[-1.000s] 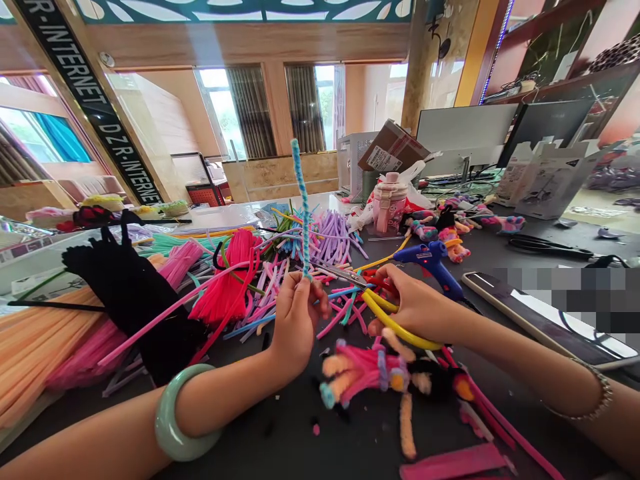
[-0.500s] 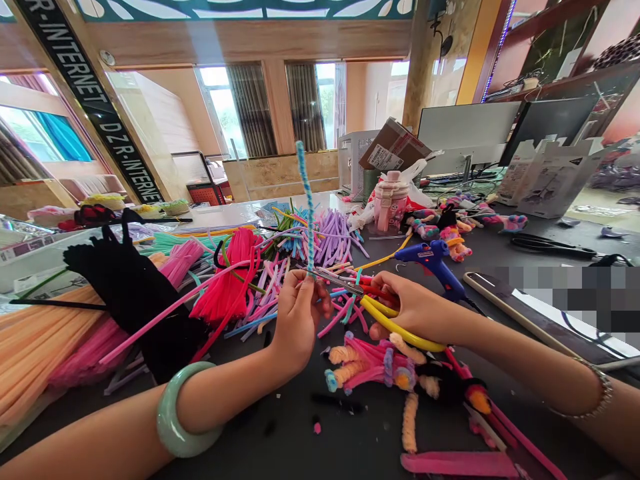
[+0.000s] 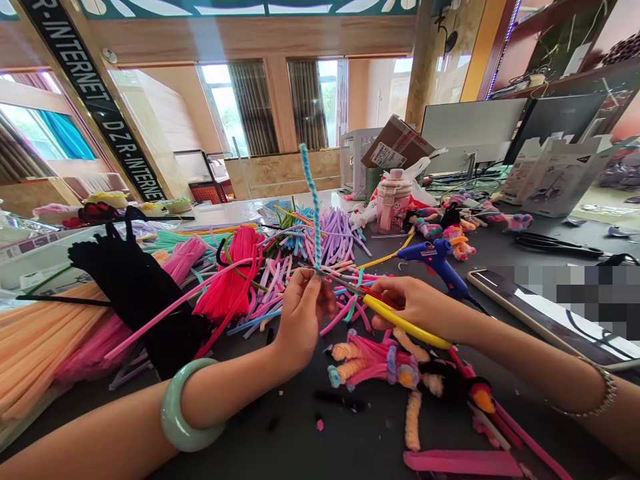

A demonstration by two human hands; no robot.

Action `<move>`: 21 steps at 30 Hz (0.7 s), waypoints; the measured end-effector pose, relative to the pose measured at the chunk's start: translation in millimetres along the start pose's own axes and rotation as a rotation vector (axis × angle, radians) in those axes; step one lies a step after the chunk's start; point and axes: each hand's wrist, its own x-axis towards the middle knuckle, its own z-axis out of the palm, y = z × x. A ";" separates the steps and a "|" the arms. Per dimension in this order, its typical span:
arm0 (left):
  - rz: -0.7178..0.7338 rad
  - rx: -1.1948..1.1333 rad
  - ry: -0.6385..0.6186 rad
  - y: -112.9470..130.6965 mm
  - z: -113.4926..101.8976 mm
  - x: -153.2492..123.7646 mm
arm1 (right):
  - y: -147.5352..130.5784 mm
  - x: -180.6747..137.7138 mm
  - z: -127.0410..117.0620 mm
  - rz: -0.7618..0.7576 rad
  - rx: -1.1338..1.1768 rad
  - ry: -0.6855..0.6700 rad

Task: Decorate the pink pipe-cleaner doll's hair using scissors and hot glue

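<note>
Bright overall; your daylight comes from the back windows [image 3: 223, 100], panes blown out white. Hazy streak down the wood panel [image 3: 210, 40] above them. You've got glare on the phone [image 3: 525, 300], plus a mosaic patch [image 3: 595, 293] over it. Your black pipe-cleaner bundle [image 3: 135, 287] loses most detail. Wide lens stretches your left forearm [image 3: 100, 433] near the edge. Blue twisted pipe cleaner [image 3: 315, 203] reads fairly sharp.

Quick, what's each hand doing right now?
Left hand: closed, holding a blue fuzzy stick.
Right hand: closed, holding scissors by the handles.
</note>
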 end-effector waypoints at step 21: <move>-0.021 0.015 -0.017 -0.4 -2.5 -1.0 | -2.6 0.7 -5.3 -0.023 -0.625 0.268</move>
